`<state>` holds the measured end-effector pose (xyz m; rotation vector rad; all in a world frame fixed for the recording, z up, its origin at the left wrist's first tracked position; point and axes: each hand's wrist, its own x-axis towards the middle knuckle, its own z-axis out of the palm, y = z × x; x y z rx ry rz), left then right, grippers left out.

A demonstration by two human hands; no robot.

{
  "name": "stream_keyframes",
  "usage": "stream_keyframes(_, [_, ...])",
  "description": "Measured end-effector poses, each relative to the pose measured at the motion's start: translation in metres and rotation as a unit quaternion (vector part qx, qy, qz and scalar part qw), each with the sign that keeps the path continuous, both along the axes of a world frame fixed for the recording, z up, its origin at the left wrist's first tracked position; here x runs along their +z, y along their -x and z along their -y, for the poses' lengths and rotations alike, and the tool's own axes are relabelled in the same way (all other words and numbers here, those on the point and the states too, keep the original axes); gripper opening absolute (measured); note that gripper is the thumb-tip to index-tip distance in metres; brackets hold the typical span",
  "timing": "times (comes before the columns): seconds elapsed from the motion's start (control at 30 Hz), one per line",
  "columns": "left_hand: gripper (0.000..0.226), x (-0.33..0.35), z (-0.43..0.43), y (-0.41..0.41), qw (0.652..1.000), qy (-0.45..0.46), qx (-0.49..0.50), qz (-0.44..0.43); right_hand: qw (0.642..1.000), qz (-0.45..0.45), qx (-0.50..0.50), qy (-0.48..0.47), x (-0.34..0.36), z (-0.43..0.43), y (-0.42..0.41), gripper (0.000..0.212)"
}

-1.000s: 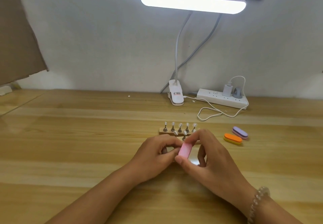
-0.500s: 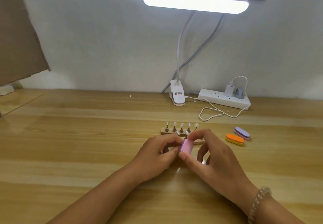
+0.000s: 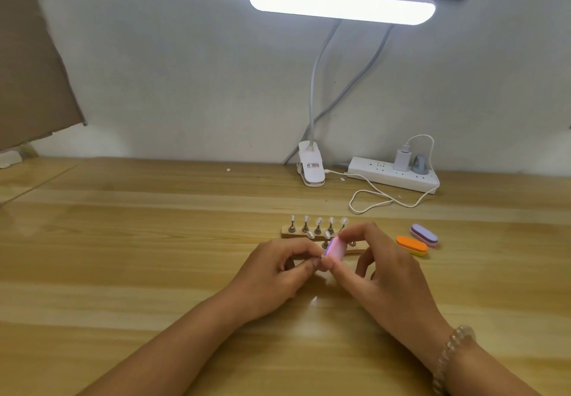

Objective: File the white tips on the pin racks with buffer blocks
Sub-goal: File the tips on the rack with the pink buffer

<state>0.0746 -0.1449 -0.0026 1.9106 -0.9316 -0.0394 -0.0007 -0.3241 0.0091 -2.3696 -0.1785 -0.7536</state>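
Observation:
Two wooden pin racks lie mid-table. The far pin rack (image 3: 293, 235) carries a row of metal pins with white tips (image 3: 318, 221). The near rack (image 3: 355, 252) is mostly hidden behind my hands. My right hand (image 3: 380, 267) pinches a pink buffer block (image 3: 333, 248) between thumb and fingers, held on edge over the near rack. My left hand (image 3: 275, 272) has its fingers curled and pinches a small pin right beside the block; the tip on it is hidden.
An orange buffer block (image 3: 411, 244) and a purple buffer block (image 3: 424, 234) lie to the right of the racks. A clip lamp base (image 3: 311, 168), a white power strip (image 3: 392, 174) and a looped cable (image 3: 370, 201) sit by the wall. Cardboard (image 3: 27, 71) leans at far left.
The pink block has turned from flat-faced to more on edge and shifted slightly toward the racks in my right hand. My left hand has stayed in place.

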Motion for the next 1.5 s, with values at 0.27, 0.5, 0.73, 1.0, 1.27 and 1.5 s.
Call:
stream_keyframes(0.27, [0.025,0.002,0.002,0.002,1.000,-0.010,0.024,0.005,0.999,-0.028,-0.008,-0.021,0.001,0.004,-0.003,0.033])
stream_keyframes(0.5, [0.023,0.002,0.000,0.001,1.000,-0.020,0.015,0.007,0.999,-0.017,0.037,0.007,0.003,-0.005,0.004,0.037])
stream_keyframes(0.73, [0.025,0.002,0.001,0.002,1.000,-0.004,0.020,0.004,1.000,-0.005,0.025,-0.001,-0.001,-0.005,0.004,0.036])
stream_keyframes(1.0, [0.018,0.005,0.001,0.001,0.999,0.024,0.037,-0.030,0.999,-0.031,-0.011,-0.040,-0.002,0.002,-0.004,0.037])
stream_keyframes(1.27, [0.025,0.004,0.001,0.001,0.999,0.009,0.031,-0.018,0.999,-0.036,0.010,-0.026,-0.002,0.000,-0.004,0.042])
stream_keyframes(1.5, [0.032,0.005,0.001,0.003,1.000,0.008,0.018,-0.007,0.997,-0.043,0.050,0.035,-0.005,-0.009,0.003,0.045])
